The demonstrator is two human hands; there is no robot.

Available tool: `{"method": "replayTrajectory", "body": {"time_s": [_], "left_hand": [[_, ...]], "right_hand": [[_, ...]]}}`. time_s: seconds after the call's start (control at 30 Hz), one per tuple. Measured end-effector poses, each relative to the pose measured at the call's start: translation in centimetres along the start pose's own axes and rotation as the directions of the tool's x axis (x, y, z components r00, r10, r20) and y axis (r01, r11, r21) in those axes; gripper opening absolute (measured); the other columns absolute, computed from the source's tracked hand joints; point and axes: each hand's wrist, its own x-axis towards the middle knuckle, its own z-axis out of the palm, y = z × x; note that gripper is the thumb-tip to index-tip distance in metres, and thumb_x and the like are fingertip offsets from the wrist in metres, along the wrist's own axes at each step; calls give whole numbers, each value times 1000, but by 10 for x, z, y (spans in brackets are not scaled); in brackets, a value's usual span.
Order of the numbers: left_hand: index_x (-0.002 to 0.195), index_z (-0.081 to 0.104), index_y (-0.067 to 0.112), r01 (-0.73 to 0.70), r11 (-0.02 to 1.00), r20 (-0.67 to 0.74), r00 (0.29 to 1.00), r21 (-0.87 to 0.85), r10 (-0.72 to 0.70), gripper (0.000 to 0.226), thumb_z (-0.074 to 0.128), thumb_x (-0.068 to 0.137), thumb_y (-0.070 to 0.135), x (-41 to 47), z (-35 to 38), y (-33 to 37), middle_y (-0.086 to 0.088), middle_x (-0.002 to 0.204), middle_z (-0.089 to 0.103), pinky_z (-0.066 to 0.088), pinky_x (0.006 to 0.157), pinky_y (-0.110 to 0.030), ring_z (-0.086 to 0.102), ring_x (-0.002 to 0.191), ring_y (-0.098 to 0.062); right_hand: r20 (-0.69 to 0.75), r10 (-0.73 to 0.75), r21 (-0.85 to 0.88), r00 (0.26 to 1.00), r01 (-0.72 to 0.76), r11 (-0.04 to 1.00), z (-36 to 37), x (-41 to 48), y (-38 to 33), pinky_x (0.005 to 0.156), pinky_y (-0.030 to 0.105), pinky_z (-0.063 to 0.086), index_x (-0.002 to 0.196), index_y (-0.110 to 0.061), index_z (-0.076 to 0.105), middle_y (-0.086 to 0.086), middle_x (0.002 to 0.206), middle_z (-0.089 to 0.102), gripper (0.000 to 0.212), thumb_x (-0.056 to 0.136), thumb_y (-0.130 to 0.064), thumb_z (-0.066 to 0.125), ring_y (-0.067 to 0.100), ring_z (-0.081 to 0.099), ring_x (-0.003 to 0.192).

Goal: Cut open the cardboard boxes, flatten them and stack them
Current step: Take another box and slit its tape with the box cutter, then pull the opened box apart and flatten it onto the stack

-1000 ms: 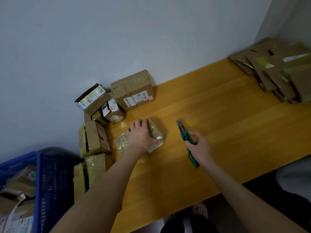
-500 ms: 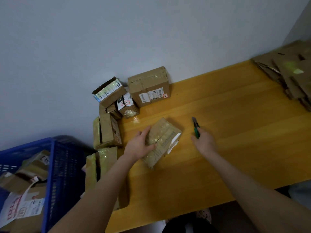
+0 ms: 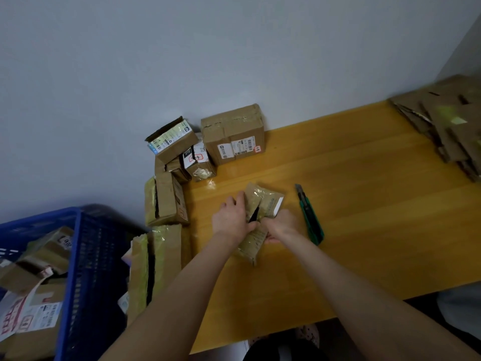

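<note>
A small taped cardboard box (image 3: 263,201) lies on the yellow wooden table (image 3: 364,230) in front of me, a dark slit open along its top. My left hand (image 3: 231,220) grips its left side with fingers at the slit. My right hand (image 3: 282,226) grips its right side near the white label edge. The green utility knife (image 3: 309,217) lies free on the table just right of my right hand, blade end pointing away. A stack of flattened cardboard (image 3: 447,126) sits at the table's far right.
Several taped boxes (image 3: 234,134) cluster at the table's left end against the wall, some slit open (image 3: 164,199). A blue plastic crate (image 3: 86,269) holding more boxes stands at the lower left. The grey wall runs behind the table.
My right hand has let go of the knife, which now lies on the table, and moved onto the box. Both hands now hold the box, which has a slit open.
</note>
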Motion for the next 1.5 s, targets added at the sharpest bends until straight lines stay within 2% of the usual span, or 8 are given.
{"method": "replayTrajectory", "body": {"time_s": [0.4, 0.67, 0.87, 0.97, 1.07, 1.17, 1.37, 1.5], "left_hand": [[105, 61, 8, -69, 992, 198, 976, -102, 89, 26, 62, 89, 28, 18, -38, -6, -6, 95, 57, 42, 66, -29, 53, 83, -22], [101, 65, -2, 66, 831, 241, 967, -552, 83, 21, 52, 95, 13, 7, -57, -20, -20, 102, 67, 52, 87, -43, 63, 97, -30], [74, 57, 11, -37, 823, 140, 980, -568, 141, 25, 50, 98, 14, -7, -66, 3, -9, 76, 58, 43, 66, -31, 55, 73, -20], [72, 53, 13, -82, 817, 107, 979, -571, 173, 27, 51, 98, 17, -12, -71, 9, -7, 74, 56, 44, 66, -32, 52, 70, -17], [90, 61, 2, -89, 786, 95, 978, -611, 185, 22, 50, 99, 19, -17, -77, 9, -12, 91, 66, 51, 82, -41, 62, 86, -25], [103, 62, 9, -26, 769, 46, 996, -639, 72, 18, 48, 100, 20, -15, -79, -3, -9, 101, 66, 53, 87, -40, 62, 96, -22], [91, 61, 16, 78, 546, 67, 997, -834, -40, 16, 49, 100, 21, -12, -82, -33, -3, 90, 67, 52, 68, -28, 66, 82, -14], [84, 61, 17, 55, 503, 87, 995, -863, 41, 20, 50, 100, 22, -14, -85, -30, -3, 85, 68, 52, 69, -28, 67, 79, -14]], "right_hand": [[53, -15, 7, 999, 15, 1000, -5, 2, 6, 60, 33, 61, 83, -9, 58, 8, 69, 69, 9, 89, -14, 61, 20, 70, 54], [211, 38, 214, 977, -84, 973, -36, -12, 23, 53, 25, 55, 116, 0, 58, 12, 90, 67, 28, 92, -12, 63, 20, 67, 72], [-131, -104, -182, 986, 79, 980, -30, -23, 11, 53, 30, 47, 122, -11, 46, -2, 90, 59, 75, 77, -69, 60, 18, 60, 73], [-206, -47, -287, 978, -14, 958, -34, -26, -1, 58, 31, 42, 140, -7, 28, 7, 121, 55, 103, 71, -75, 61, 26, 60, 92], [-225, -93, -363, 970, 5, 932, -43, -23, -7, 51, 29, 39, 127, -7, 40, 7, 104, 60, 66, 85, -55, 60, 24, 60, 77], [-102, -184, -140, 978, 169, 976, -49, -18, -9, 61, 39, 51, 86, -8, 52, 10, 78, 56, 21, 96, -27, 53, 25, 54, 64], [136, -137, 526, 981, 45, 849, -70, -23, 0, 87, 37, 52, 130, -8, 52, 7, 115, 63, 36, 96, -20, 57, 22, 61, 102], [-50, -168, 297, 985, 175, 939, -73, -23, -1, 94, 41, 48, 144, -6, 32, 13, 137, 50, 65, 90, -19, 65, 28, 54, 118]]}}
